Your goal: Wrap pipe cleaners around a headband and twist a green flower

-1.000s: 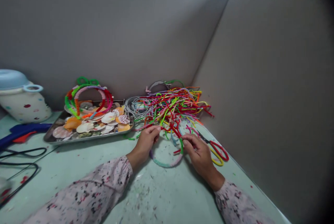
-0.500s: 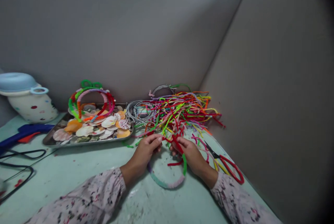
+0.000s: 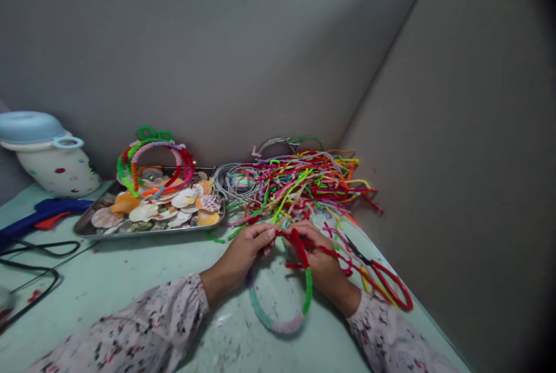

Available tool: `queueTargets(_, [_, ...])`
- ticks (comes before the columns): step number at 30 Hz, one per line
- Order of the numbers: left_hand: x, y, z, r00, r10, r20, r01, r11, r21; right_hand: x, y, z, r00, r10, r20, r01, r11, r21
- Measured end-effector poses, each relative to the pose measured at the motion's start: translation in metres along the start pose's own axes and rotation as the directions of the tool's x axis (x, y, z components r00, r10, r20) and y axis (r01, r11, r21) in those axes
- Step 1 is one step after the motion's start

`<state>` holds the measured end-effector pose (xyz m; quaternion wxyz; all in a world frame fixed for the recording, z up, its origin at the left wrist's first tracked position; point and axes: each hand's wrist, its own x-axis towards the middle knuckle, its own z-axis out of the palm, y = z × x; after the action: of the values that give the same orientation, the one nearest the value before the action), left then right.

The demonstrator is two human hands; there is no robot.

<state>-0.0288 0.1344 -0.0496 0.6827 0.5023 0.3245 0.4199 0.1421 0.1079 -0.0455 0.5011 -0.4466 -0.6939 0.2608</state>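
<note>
A hoop wrapped in coloured pipe cleaners (image 3: 288, 325), with pink, green, teal, purple and red stretches, hangs between my hands just over the table. My left hand (image 3: 248, 248) is closed, thumb and forefinger pinching the hoop's red upper part. Closed around the red section at the upper right is my right hand (image 3: 324, 260), its fingers partly hidden behind it. A loose red pipe cleaner (image 3: 326, 250) runs from there across the back of my right hand toward the right. Exactly where its inner end meets the hoop is hidden by my fingers.
Behind my hands lies a heap of pipe cleaners (image 3: 313, 179) beside coiled grey wire (image 3: 237, 182). Finished-looking hoops (image 3: 186, 158) rest on a metal tray (image 3: 152, 234) of seashells. Red-handled scissors (image 3: 393, 286) lie right; a blue glue gun (image 3: 41, 219) and lidded cup (image 3: 56, 170) stand left.
The red pipe cleaner now trails over my right hand to the right. The hoop hangs a little lower, and my right hand has turned slightly. The view has shifted a little.
</note>
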Motion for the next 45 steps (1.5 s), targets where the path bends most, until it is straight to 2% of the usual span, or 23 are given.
queueTargets(3, [-0.002,0.001,0.001,0.998,-0.034,0.048,0.037,0.998,-0.045,-0.003,0.002,0.0,0.999,-0.054,-0.001,0.054,0.998,-0.041])
queueTargets(7, [-0.003,0.001,0.002,0.992,-0.082,0.1,0.092,0.991,-0.101,-0.005,0.008,-0.001,0.999,-0.033,0.018,0.034,0.999,-0.025])
queueTargets(13, [-0.003,0.002,0.002,0.984,-0.133,0.118,0.141,0.989,-0.054,-0.007,0.016,-0.006,0.998,-0.028,0.051,0.03,0.998,-0.051])
queueTargets(18, [-0.002,0.002,0.001,0.981,-0.142,0.135,0.146,0.989,-0.016,-0.009,0.026,-0.004,0.999,0.04,0.037,-0.039,0.999,-0.017])
queueTargets(23, [0.0,0.0,0.0,0.972,-0.182,0.148,0.186,0.982,-0.015,-0.008,0.026,-0.004,0.986,0.144,0.085,-0.143,0.99,-0.017])
queueTargets(27, [0.002,0.001,-0.003,0.971,-0.187,0.152,0.188,0.982,0.006,-0.007,0.025,-0.006,0.967,0.223,0.124,-0.231,0.971,0.054])
queueTargets(31, [0.006,0.0,-0.009,0.947,-0.268,0.177,0.268,0.963,0.027,-0.006,0.022,-0.006,0.957,0.252,0.143,-0.271,0.954,0.129])
queueTargets(34, [0.007,-0.003,-0.01,0.925,-0.323,0.199,0.334,0.942,-0.021,-0.006,0.019,-0.005,0.951,0.268,0.156,-0.297,0.932,0.208])
queueTargets(37, [0.003,-0.004,-0.009,0.914,-0.318,0.251,0.355,0.928,-0.114,-0.007,0.019,-0.003,0.942,0.278,0.188,-0.324,0.9,0.292])
queueTargets(42, [-0.001,0.004,-0.01,0.877,-0.342,0.338,0.451,0.83,-0.329,-0.004,0.018,-0.003,0.944,0.317,0.092,-0.33,0.904,0.273])
queueTargets(45, [0.0,0.005,-0.011,0.901,-0.296,0.316,0.413,0.808,-0.421,-0.001,0.017,-0.005,0.935,0.349,0.064,-0.351,0.883,0.311])
